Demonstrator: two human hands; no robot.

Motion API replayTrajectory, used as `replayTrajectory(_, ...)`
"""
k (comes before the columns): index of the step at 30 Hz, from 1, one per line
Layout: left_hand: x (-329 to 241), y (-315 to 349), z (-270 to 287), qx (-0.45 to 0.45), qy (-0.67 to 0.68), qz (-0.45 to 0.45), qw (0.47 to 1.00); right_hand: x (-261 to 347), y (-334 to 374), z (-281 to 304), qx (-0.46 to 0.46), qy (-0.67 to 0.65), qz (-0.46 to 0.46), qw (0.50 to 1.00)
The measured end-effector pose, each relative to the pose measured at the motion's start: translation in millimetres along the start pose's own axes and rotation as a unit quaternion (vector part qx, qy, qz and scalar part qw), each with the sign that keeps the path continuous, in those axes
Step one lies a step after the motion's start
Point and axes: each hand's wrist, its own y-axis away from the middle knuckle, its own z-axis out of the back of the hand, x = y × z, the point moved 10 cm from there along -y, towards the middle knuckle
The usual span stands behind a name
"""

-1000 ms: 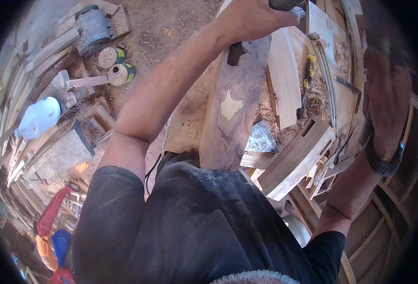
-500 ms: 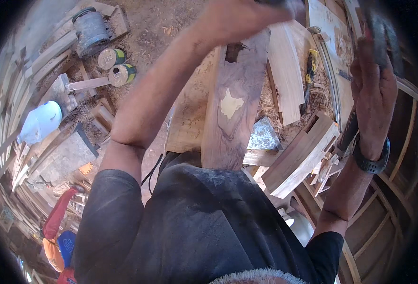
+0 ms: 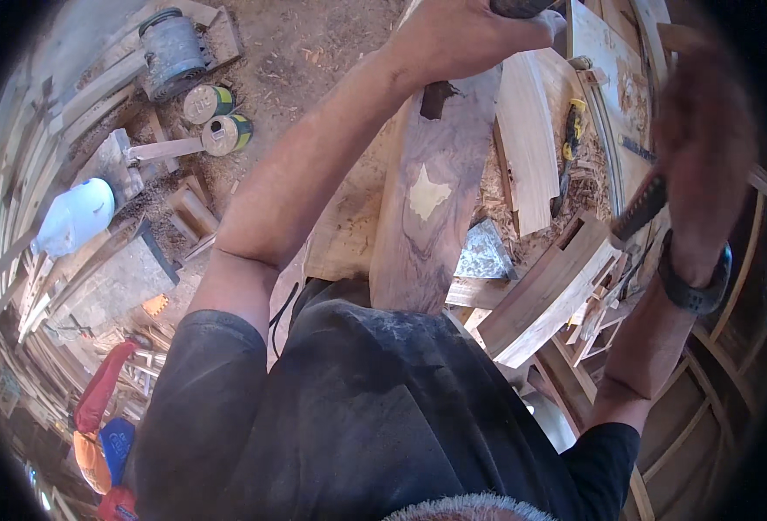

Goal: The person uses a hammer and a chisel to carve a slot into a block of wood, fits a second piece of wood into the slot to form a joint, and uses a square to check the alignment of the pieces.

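My left hand is closed around a dark rounded object at the top edge, only partly in view. Below that hand lies a brown wooden board with a pale star-shaped patch and a dark, ragged recess. My right hand, with a dark watch at its wrist, is raised at the right and smeared by motion. Beside it is a dark toothed strip; whether the hand touches it cannot be made out.
Right of the board lie a curved wooden piece, a slotted wooden block, a yellow-and-black tool and a grey metal plate. Two tins, a motor-like cylinder and a white jug stand at left.
My left hand has come slightly lower, showing more of the dark object. My right hand, earlier with its fingers raised, has shifted a little right and is now more blurred.
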Motion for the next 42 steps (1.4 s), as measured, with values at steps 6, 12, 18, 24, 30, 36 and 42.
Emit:
replayTrajectory(6, 12, 25, 14, 0.084, 0.082, 0.025, 0.993, -5, 41, -61, 0.143, -0.489, -0.328, 0.796)
replayTrajectory(12, 2, 15, 36, 0.021, 0.265, -0.016, 0.964, 13, 98, -61, 0.1, -0.536, -0.584, 0.601)
replayTrajectory(18, -36, -8, 35, 0.128, 0.239, -0.362, 0.892, 50, 155, -68, 0.061, -0.488, -0.682, 0.542)
replayTrajectory(24, -1, -2, 29, -0.031, 0.098, -0.189, 0.977, 92, 212, -91, 0.057, -0.639, -0.682, 0.351)
replayTrajectory(30, 20, -13, 75, -0.024, 0.221, -0.074, 0.972, 107, 195, -92, 0.101, -0.634, -0.647, 0.412)
replayTrajectory(36, 9, -20, 95, -0.005, 0.303, -0.079, 0.95, 99, 177, -87, 0.063, -0.572, -0.693, 0.435)
replayTrajectory(42, -6, -26, 56, 0.118, 0.371, -0.059, 0.919, 92, 158, -82, 0.068, -0.542, -0.668, 0.506)
